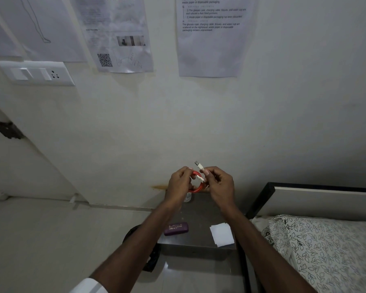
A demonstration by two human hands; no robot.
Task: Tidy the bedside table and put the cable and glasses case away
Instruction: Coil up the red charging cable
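Both hands hold a red cable (198, 188) wound into a small coil above the back of the grey bedside table (199, 216). My left hand (179, 185) grips the coil's left side. My right hand (219, 182) pinches the cable's white plug end (199, 166), which sticks up between the hands. A purple glasses case (175, 228) lies shut on the table's front left. Part of the coil is hidden behind my fingers.
A white tissue stack (221, 234) lies at the table's front right. A clear cup (187, 197) stands at the back, under my left hand. A black bin (148, 259) sits on the floor left of the table. A bed with a patterned pillow (325, 250) is on the right.
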